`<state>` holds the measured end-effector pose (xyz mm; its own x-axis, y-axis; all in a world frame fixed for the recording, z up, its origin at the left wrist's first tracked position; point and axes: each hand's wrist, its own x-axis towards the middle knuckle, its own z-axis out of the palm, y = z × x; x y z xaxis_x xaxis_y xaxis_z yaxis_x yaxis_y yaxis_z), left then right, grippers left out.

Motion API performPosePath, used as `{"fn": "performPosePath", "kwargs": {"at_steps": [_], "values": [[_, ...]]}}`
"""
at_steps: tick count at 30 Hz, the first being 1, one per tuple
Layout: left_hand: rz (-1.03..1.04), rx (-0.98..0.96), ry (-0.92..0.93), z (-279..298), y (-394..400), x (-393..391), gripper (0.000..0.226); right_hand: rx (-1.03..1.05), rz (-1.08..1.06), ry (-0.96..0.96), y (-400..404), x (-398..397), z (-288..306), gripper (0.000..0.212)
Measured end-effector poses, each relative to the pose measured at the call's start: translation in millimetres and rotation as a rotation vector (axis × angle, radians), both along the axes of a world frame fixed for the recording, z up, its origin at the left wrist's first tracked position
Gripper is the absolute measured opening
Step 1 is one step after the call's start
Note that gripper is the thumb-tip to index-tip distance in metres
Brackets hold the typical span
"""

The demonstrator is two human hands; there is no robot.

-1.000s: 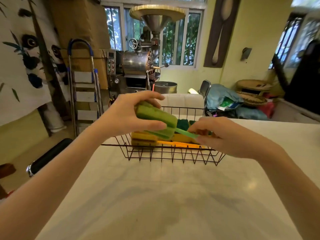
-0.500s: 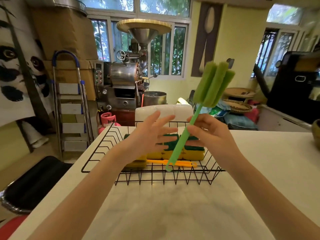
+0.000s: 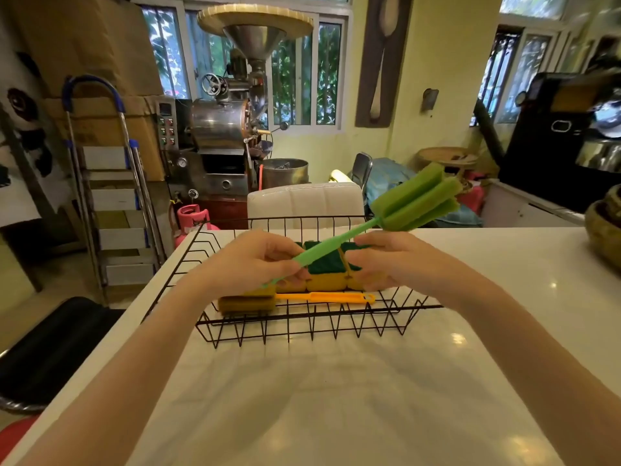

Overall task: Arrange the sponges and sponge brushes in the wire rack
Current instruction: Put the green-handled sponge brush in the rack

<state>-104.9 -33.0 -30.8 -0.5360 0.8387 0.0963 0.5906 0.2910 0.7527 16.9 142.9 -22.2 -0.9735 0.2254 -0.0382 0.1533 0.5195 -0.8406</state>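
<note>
A black wire rack (image 3: 312,331) stands on the white counter (image 3: 336,398). Inside it lies a row of yellow sponges with green scrub tops (image 3: 326,265), and in front of them an orange-handled sponge brush (image 3: 322,297) lies flat. Above the rack I hold a green sponge brush (image 3: 416,200), tilted, with its foam head up to the right beyond the rack's far corner. My left hand (image 3: 248,260) pinches the lower end of its handle. My right hand (image 3: 396,260) has its fingertips curled at the handle's middle, just above the sponges.
The counter's left edge drops off beside the rack, with a black stool (image 3: 50,348) below. A white chair back (image 3: 302,203) stands right behind the rack. A dark bowl (image 3: 605,230) sits at the counter's far right edge.
The brush has tipped from nearly upright down toward the right. My left hand, open half a second ago, has closed on the handle's lower end. My right hand stays at the handle.
</note>
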Motion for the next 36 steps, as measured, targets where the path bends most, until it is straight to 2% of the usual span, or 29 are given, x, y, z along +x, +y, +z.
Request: {"fn": "performPosePath", "kwargs": {"at_steps": [2,4,6,7,9,11,13,17,21,25,29,33,36], "values": [[0.018,-0.059,0.022,1.5,-6.7,-8.7,0.017,0.092,0.148,0.019,5.4,12.7,9.0,0.029],[0.040,-0.116,0.031,1.2,-12.0,-16.3,0.017,0.028,0.194,0.226,9.5,24.0,18.6,0.022],[0.047,-0.171,0.042,-0.9,-15.9,-23.2,0.017,0.092,0.152,0.409,15.9,28.9,23.0,0.027],[0.043,-0.195,0.040,-2.3,-17.6,-25.8,0.017,0.238,0.117,0.449,20.6,27.8,22.4,0.035],[0.027,-0.234,0.029,-5.1,-17.9,-29.4,0.017,0.535,0.089,0.396,32.2,21.6,14.5,0.059],[0.003,-0.261,0.005,-7.8,-17.7,-31.0,0.017,0.646,0.119,0.243,39.5,11.4,1.5,0.078],[-0.020,-0.285,0.002,-10.3,-18.1,-31.2,0.017,0.689,0.148,0.152,42.6,1.0,-13.0,0.080],[-0.051,-0.351,0.029,-15.4,-14.2,-34.0,0.018,0.619,0.127,0.100,48.0,-7.8,-25.0,0.055],[-0.073,-0.355,0.082,-23.6,-9.4,-32.6,0.025,0.551,0.140,0.060,53.1,-11.6,-32.3,0.043],[-0.069,-0.332,0.115,-28.2,-4.6,-29.3,0.030,0.562,0.163,0.006,58.2,-14.8,-39.4,0.035],[-0.123,-0.432,0.191,-30.4,1.0,-23.2,0.026,0.498,0.180,-0.067,59.6,-15.5,-42.9,0.028],[-0.116,-0.514,0.191,-31.0,2.3,-22.3,0.025,0.471,0.207,-0.112,58.1,-16.2,-41.9,0.023],[-0.102,-0.568,0.161,-32.9,2.7,-24.2,0.028,0.449,0.211,-0.137,56.5,-16.0,-42.0,0.011]]}}
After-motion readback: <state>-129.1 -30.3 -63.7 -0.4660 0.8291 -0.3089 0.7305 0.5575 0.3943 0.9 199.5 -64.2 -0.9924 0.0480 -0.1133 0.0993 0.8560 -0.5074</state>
